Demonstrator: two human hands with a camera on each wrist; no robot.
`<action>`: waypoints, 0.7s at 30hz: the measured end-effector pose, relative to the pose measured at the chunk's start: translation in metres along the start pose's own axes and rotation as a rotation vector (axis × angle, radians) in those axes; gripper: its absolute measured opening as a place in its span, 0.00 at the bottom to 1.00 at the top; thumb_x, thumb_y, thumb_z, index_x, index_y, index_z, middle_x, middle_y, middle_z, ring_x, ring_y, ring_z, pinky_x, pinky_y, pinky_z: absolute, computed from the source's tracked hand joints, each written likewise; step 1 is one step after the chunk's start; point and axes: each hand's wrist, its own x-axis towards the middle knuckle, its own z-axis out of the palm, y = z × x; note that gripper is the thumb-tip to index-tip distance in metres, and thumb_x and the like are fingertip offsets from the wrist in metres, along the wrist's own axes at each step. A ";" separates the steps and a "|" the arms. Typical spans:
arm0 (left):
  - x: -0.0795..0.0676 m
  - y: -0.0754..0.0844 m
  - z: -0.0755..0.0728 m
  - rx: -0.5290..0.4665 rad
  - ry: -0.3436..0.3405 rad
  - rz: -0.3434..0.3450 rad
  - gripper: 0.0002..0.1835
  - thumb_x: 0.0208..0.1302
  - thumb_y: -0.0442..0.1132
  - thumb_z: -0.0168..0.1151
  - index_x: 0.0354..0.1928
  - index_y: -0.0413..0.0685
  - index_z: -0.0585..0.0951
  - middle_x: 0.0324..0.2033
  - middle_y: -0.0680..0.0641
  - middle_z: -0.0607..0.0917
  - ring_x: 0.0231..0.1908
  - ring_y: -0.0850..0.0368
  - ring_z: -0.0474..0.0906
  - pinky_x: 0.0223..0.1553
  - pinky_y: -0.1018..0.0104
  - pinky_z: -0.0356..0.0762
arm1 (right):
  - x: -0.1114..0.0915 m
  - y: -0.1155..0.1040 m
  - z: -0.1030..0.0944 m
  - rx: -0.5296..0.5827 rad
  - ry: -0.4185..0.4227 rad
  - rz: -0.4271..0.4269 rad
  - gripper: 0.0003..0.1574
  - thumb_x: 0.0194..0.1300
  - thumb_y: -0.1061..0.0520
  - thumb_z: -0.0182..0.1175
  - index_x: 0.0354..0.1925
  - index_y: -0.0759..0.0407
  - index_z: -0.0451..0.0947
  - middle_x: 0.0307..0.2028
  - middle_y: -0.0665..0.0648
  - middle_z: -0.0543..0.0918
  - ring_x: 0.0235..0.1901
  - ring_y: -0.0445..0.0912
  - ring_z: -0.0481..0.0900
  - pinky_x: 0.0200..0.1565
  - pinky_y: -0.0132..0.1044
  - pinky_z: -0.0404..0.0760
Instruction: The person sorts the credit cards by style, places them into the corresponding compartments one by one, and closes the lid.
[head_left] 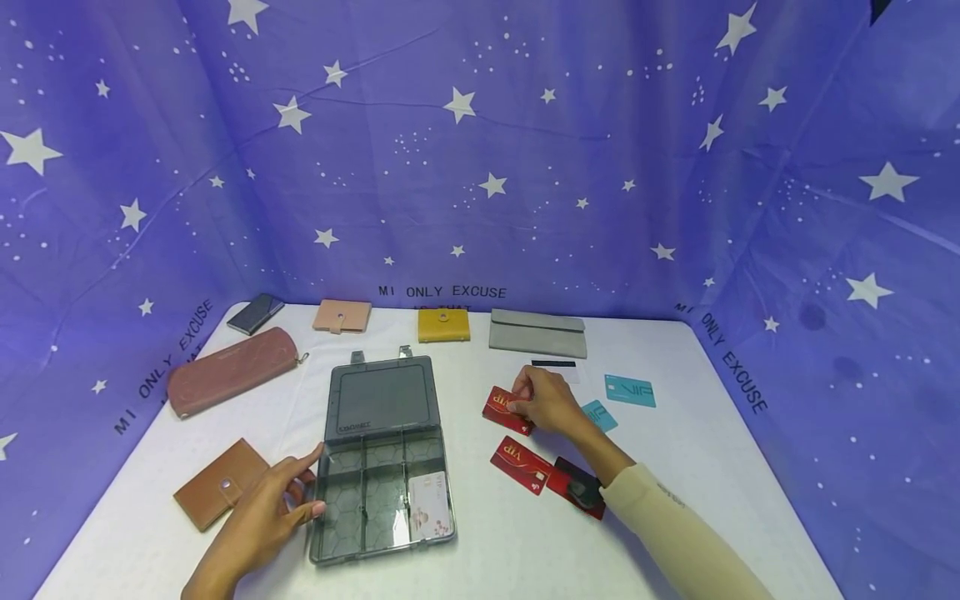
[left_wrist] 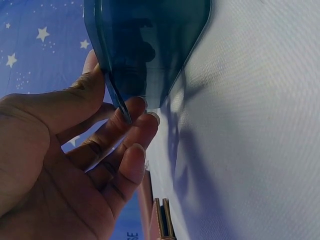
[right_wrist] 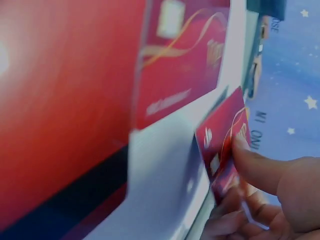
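Note:
My right hand (head_left: 546, 402) pinches a red VIP card (right_wrist: 222, 131) between thumb and fingers, with the card tilted up in the right wrist view. Closer to me, a second red VIP card (head_left: 519, 465) lies beside a red and black card (head_left: 576, 487). My left hand (head_left: 262, 521) grips the left side of a grey see-through compartment box (head_left: 442, 529), its thumb over the rim and fingers against the outer wall. The box's lid (head_left: 384, 396) is folded back. A white VIP card (head_left: 430, 506) lies in the front right compartment.
Beside my left hand lies a brown wallet (head_left: 221, 483); a long dusty-red case (head_left: 234, 371) is behind it. Along the back are a black case (head_left: 256, 314) and pink (head_left: 342, 316), yellow (head_left: 443, 325) and grey (head_left: 537, 333) wallets. Teal cards (head_left: 630, 391) and a white card (head_left: 567, 372) lie right.

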 end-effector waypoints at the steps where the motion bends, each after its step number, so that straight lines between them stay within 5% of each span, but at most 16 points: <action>1: 0.000 0.000 0.000 -0.001 0.000 -0.002 0.40 0.49 0.37 0.77 0.67 0.42 0.74 0.38 0.53 0.82 0.29 0.72 0.70 0.26 0.73 0.71 | -0.001 -0.002 0.000 0.021 0.002 -0.022 0.15 0.58 0.57 0.74 0.38 0.55 0.76 0.27 0.53 0.77 0.25 0.44 0.73 0.27 0.34 0.71; 4: 0.000 0.000 0.000 -0.004 -0.004 -0.011 0.40 0.49 0.37 0.77 0.67 0.42 0.74 0.38 0.53 0.82 0.29 0.72 0.70 0.26 0.73 0.71 | -0.007 -0.010 -0.002 0.093 0.003 -0.088 0.15 0.63 0.58 0.69 0.45 0.51 0.76 0.26 0.51 0.77 0.23 0.44 0.72 0.24 0.33 0.71; 10: 0.000 0.001 -0.001 0.004 -0.005 -0.024 0.40 0.50 0.37 0.76 0.68 0.43 0.73 0.39 0.53 0.81 0.29 0.73 0.70 0.26 0.73 0.71 | -0.023 -0.040 0.000 0.235 -0.032 -0.224 0.30 0.66 0.60 0.65 0.62 0.44 0.70 0.28 0.51 0.78 0.23 0.45 0.75 0.24 0.32 0.74; 15: 0.000 0.002 0.000 0.012 -0.004 -0.025 0.40 0.50 0.37 0.77 0.68 0.43 0.73 0.39 0.53 0.81 0.29 0.73 0.70 0.26 0.73 0.70 | -0.039 -0.068 0.017 0.341 -0.104 -0.322 0.25 0.66 0.60 0.66 0.59 0.47 0.71 0.27 0.51 0.80 0.24 0.46 0.78 0.25 0.31 0.74; 21: 0.000 0.003 0.000 0.017 0.004 -0.020 0.39 0.50 0.38 0.76 0.67 0.43 0.74 0.38 0.54 0.81 0.29 0.73 0.69 0.26 0.73 0.70 | -0.058 -0.098 0.049 0.437 -0.175 -0.345 0.19 0.63 0.58 0.69 0.51 0.49 0.75 0.27 0.49 0.83 0.25 0.44 0.78 0.25 0.29 0.74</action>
